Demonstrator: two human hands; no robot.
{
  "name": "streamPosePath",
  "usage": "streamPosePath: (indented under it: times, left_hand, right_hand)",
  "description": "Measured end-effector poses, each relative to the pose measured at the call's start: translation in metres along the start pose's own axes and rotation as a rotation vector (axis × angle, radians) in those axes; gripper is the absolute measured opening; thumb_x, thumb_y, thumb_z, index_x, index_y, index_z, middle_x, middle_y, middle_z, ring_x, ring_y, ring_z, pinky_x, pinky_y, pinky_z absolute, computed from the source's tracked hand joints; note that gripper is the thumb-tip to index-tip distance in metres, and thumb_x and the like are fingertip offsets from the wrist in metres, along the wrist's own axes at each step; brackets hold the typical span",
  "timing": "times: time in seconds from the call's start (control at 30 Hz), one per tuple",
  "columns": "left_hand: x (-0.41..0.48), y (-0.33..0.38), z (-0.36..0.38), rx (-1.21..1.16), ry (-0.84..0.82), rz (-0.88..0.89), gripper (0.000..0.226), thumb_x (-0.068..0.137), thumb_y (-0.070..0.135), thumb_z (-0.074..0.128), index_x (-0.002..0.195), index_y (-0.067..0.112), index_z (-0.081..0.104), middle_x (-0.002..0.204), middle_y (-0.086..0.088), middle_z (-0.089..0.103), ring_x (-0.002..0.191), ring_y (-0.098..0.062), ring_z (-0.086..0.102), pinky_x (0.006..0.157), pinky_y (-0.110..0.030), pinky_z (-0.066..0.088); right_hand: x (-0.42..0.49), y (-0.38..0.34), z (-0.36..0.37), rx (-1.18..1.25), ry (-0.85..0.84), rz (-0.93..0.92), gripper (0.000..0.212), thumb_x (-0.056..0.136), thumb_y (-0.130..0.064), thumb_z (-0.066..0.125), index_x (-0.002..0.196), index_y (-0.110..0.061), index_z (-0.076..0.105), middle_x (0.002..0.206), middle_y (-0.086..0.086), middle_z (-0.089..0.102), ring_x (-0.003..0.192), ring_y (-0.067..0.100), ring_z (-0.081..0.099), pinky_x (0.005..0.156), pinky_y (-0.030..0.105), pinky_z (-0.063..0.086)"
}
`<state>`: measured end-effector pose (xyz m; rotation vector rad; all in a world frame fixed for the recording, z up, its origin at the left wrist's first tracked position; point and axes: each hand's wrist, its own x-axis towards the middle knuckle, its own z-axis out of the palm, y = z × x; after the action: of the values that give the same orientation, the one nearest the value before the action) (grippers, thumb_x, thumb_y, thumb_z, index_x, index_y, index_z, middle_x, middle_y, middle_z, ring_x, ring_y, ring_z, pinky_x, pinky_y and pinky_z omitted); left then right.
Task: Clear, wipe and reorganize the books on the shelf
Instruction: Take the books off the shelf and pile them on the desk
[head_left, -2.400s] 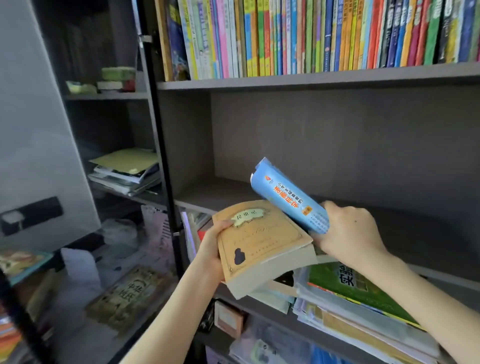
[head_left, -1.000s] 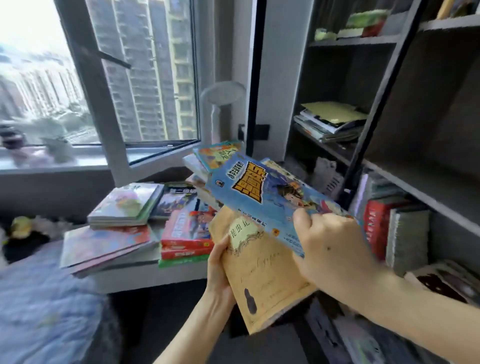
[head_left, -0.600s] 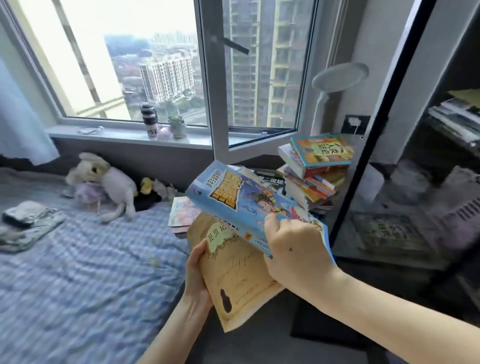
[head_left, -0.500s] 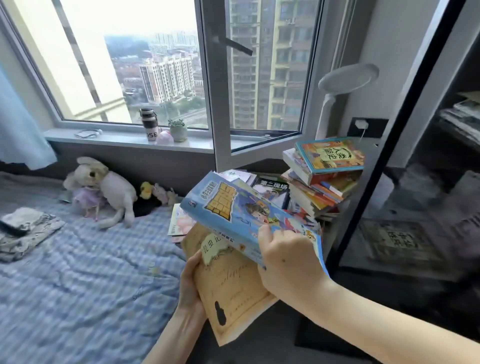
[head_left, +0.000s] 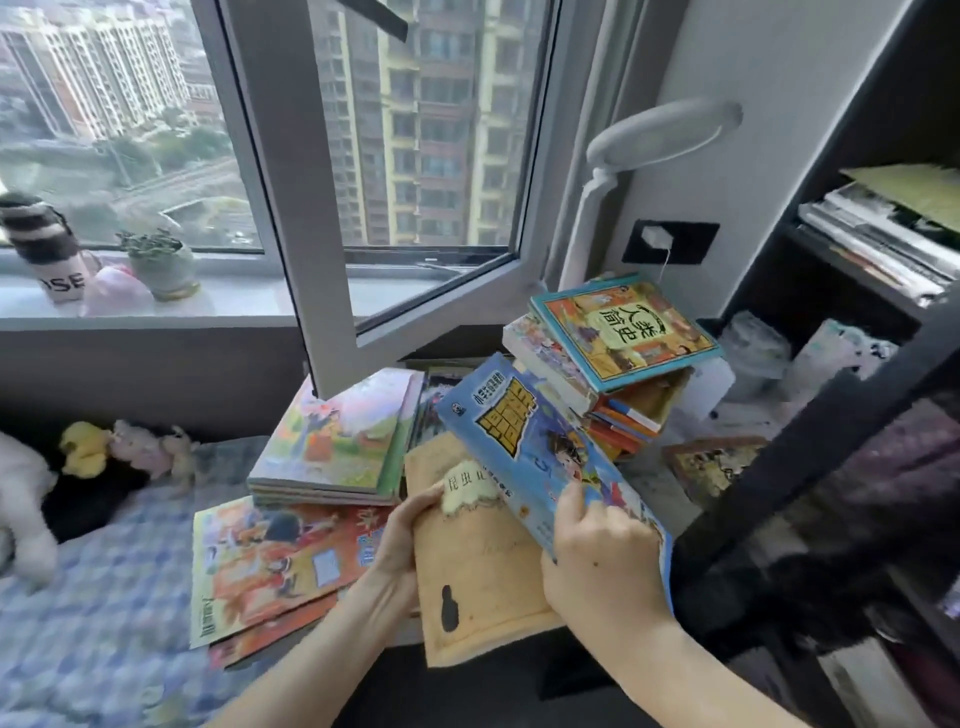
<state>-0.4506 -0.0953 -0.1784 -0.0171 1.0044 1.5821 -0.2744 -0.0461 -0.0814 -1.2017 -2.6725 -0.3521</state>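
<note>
Books are held at lower centre of the frame, two of them. A tan book (head_left: 478, 566) is gripped at its left edge by the left hand (head_left: 400, 540), thumb on the cover. A blue book (head_left: 535, 447) is pinched near its lower end by the right hand (head_left: 597, 566), with the fingers curled over the cover. The blue book is laid slanting across the upper right of the tan book and touches it. Both are carried just in front of the books already set down under the window.

Trouble is judged most likely at the stack (head_left: 628, 415) right of centre. It is built unevenly, and its top book (head_left: 623, 327) is turned askew and overhangs what lies beneath. If more weight is added there, or the stack is clipped by the far corner of the blue book, a topple toward the lamp (head_left: 660, 130) is to be expected.

The blue book is held at one end only, so a sag or a slip out of the pinch is possible while it is swung across.

The open sash (head_left: 415, 322) juts over the flat pile (head_left: 337, 441) at centre, and a book lifted carelessly could be knocked against it.

A red book (head_left: 275, 556) at lower left lies askew and seems to overhang its support. It could be tipped off by a brush of the left forearm.
</note>
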Motion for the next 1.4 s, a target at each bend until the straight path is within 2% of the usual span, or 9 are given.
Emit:
streamPosePath:
  times: [0.2,0.33,0.47,0.63,0.93,1.1,1.23,1.3,1.4]
  left_hand:
    - [0.074,0.02,0.016,0.29,0.025,-0.209,0.015,0.077,0.024,0.068,0.078,0.009,0.074,0.08,-0.014,0.071,0.062,-0.026,0.067,0.063,-0.033,0.056]
    - [0.11,0.018,0.008,0.483,0.083,-0.275,0.045,0.06,0.029,0.074,0.099,0.008,0.069,0.102,-0.019,0.071,0.079,-0.031,0.067,0.081,-0.044,0.055]
    - [0.132,0.027,-0.006,0.505,0.134,-0.197,0.053,0.074,0.034,0.073,0.116,0.003,0.065,0.099,-0.017,0.073,0.083,-0.032,0.07,0.07,-0.039,0.058]
    - [0.128,0.041,-0.013,0.307,0.114,-0.046,0.047,0.098,0.044,0.043,0.088,0.006,0.068,0.067,-0.008,0.07,0.049,-0.017,0.065,0.043,-0.02,0.05]
    - [0.114,0.036,-0.035,0.021,0.064,0.063,0.069,0.089,0.071,0.032,0.126,0.019,0.059,0.115,-0.016,0.067,0.102,-0.037,0.064,0.098,-0.053,0.045]
    - [0.107,0.034,-0.027,0.173,-0.068,0.013,0.066,0.085,0.067,0.039,0.121,0.018,0.066,0.121,-0.014,0.066,0.105,-0.032,0.065,0.079,-0.042,0.058]
    - [0.115,0.029,-0.025,0.354,-0.018,0.072,0.086,0.071,0.066,0.071,0.143,0.036,0.036,0.143,-0.006,0.05,0.12,-0.027,0.058,0.096,-0.051,0.049]
    - [0.116,0.028,-0.023,0.425,0.004,0.089,0.099,0.063,0.063,0.078,0.146,0.042,0.028,0.144,-0.002,0.047,0.119,-0.025,0.058,0.098,-0.052,0.047]
    - [0.117,0.026,-0.023,0.46,-0.023,0.085,0.098,0.068,0.053,0.079,0.147,0.044,0.022,0.137,-0.005,0.055,0.103,-0.027,0.068,0.084,-0.046,0.056]
  right_hand:
    - [0.026,-0.027,0.061,-0.011,-0.209,0.174,0.061,0.023,-0.006,0.083,0.078,0.016,0.067,0.04,0.018,0.049,0.028,0.023,0.047,0.035,0.02,0.036]
    - [0.032,-0.043,0.091,0.022,-0.301,0.245,0.066,0.02,-0.003,0.083,0.077,0.021,0.063,0.039,0.018,0.047,0.026,0.022,0.045,0.033,0.021,0.035]
    - [0.05,-0.058,0.085,-0.003,-0.329,0.26,0.063,0.023,-0.008,0.085,0.076,0.019,0.064,0.039,0.018,0.047,0.027,0.023,0.046,0.034,0.02,0.036]
    - [0.078,-0.093,0.078,-0.171,-0.492,0.3,0.056,0.067,-0.026,0.078,0.102,0.015,0.06,0.062,0.017,0.063,0.048,0.024,0.063,0.046,0.029,0.053]
    - [0.103,-0.142,0.088,-0.427,-0.674,0.049,0.039,0.099,-0.004,0.035,0.126,0.023,0.035,0.109,0.035,0.056,0.085,0.039,0.065,0.064,0.041,0.055]
    - [0.081,-0.076,0.077,0.03,-0.476,0.046,0.059,0.096,-0.057,0.034,0.129,-0.012,0.051,0.128,0.013,0.048,0.118,0.03,0.046,0.093,0.042,0.037]
    - [0.061,0.004,0.09,0.293,-0.463,0.447,0.086,0.082,-0.078,0.036,0.152,-0.032,0.016,0.157,0.009,0.021,0.142,0.029,0.024,0.114,0.053,0.017]
    - [0.06,0.017,0.106,0.607,-0.617,0.779,0.112,0.07,-0.081,0.053,0.153,-0.031,-0.004,0.159,0.008,0.016,0.141,0.032,0.028,0.111,0.05,0.027]
    - [0.064,0.012,0.114,0.698,-0.54,0.849,0.115,0.06,-0.087,0.055,0.15,-0.025,0.019,0.146,0.002,0.045,0.126,0.028,0.049,0.097,0.039,0.045]
